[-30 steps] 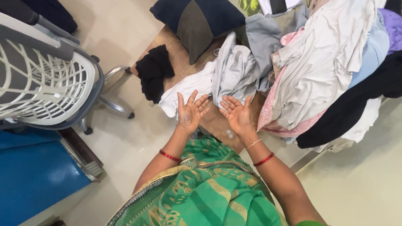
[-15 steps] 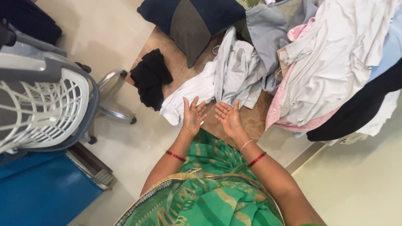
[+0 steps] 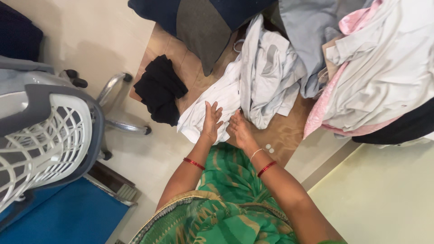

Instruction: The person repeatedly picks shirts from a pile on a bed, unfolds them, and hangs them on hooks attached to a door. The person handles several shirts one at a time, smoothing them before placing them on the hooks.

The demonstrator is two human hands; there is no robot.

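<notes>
1. Left hand (image 3: 211,121): palm down, fingers together and nearly straight, lying flat on the white cloth (image 3: 203,113). No grip visible; the hand holds nothing.
2. Right hand (image 3: 238,130): just beside the left, fingers slightly curled, tips at the lower edge of the same white cloth. Cannot tell whether they pinch the fabric or only touch it.
3. White cloth: spread on the wooden table (image 3: 282,133), near its front edge, one corner hanging over that edge toward the floor.
4. Grey shirt (image 3: 266,74): crumpled, touching the white cloth on its right side and partly over it.
5. Black cloth (image 3: 159,89): left of the white one, draped over the table's left edge, apart from both hands.
6. Cushion (image 3: 199,27): dark blue and grey, at the far end of the table.
7. Clothes pile (image 3: 379,68): white, pink, pale blue and black pieces, heaped at the right, well apart from the hands.
8. Two small white buttons (image 3: 269,148): on bare wood, near the right wrist.
9. Chair (image 3: 45,131): white mesh back, grey frame, standing on the floor at the left.
10. Both wrists carry red bangles; a green sari fills the lower frame.
</notes>
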